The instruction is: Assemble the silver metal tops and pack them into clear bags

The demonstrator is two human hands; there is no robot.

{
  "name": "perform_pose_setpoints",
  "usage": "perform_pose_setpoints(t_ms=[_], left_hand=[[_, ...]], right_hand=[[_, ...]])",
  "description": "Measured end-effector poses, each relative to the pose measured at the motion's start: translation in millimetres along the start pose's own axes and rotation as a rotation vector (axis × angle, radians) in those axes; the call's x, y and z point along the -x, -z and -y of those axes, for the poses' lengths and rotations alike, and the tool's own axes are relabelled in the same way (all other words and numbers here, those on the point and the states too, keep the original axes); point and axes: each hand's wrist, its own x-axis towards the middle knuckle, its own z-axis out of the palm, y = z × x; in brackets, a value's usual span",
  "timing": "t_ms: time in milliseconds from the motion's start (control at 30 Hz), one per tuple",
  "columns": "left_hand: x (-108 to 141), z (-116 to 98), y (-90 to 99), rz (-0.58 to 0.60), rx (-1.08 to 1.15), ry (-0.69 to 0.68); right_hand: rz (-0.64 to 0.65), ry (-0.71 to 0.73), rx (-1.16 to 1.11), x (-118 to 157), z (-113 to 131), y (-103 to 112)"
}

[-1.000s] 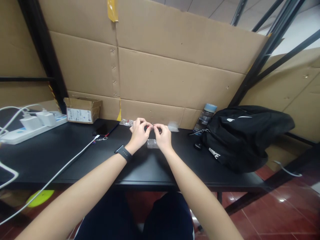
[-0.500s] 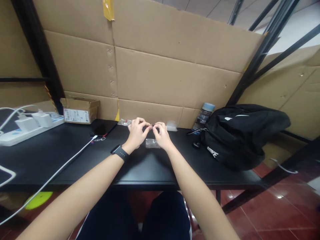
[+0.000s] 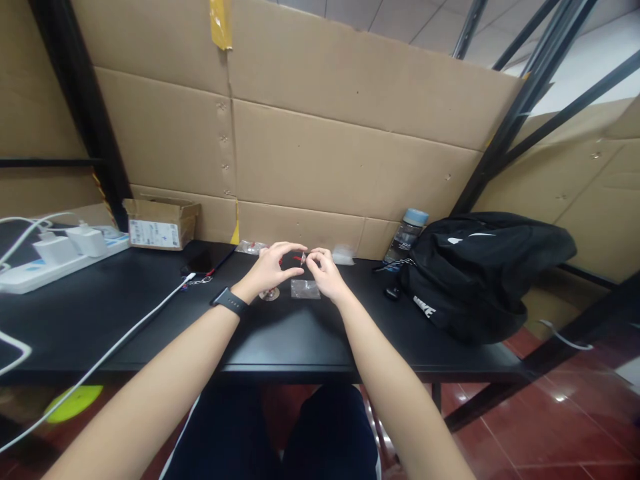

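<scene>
My right hand (image 3: 324,271) pinches a small part with red and silvery bits (image 3: 302,259), too tiny to name. Facing it, my left hand (image 3: 273,267) has thumb and fingers spread apart, with nothing gripped between them. Just below the hands a clear plastic packet (image 3: 305,289) lies flat on the black table. A small round piece (image 3: 270,294) rests under my left palm, partly covered by it. Behind my left hand there is another clear bag with red bits (image 3: 251,247). A translucent white packet (image 3: 343,255) lies behind my right hand.
On the right sit a black backpack (image 3: 487,273), a bottle with a blue lid (image 3: 406,235) and a small black object (image 3: 393,292). To the left are an open cardboard box (image 3: 163,225), a phone (image 3: 205,259), a white cable (image 3: 125,342) and a power strip (image 3: 65,262). Cardboard (image 3: 350,160) walls the back.
My left hand has let go of the small part and drawn back left, its fingers opening. My right hand keeps its pinch. The round piece under my left hand now shows more.
</scene>
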Motion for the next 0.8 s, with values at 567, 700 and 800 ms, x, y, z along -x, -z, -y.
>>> perform_pose_setpoints(t_ms=[567, 700, 800], left_hand=[[2, 9, 9.7, 0.151, 0.216, 0.004], [4, 15, 12.8, 0.165, 0.195, 0.030], [6, 18, 11.9, 0.159, 0.164, 0.030]], right_hand=[[0.128, -0.012, -0.169, 2, 0, 18], [0.191, -0.011, -0.116, 2, -1, 22], [0.201, -0.001, -0.086, 2, -6, 19]])
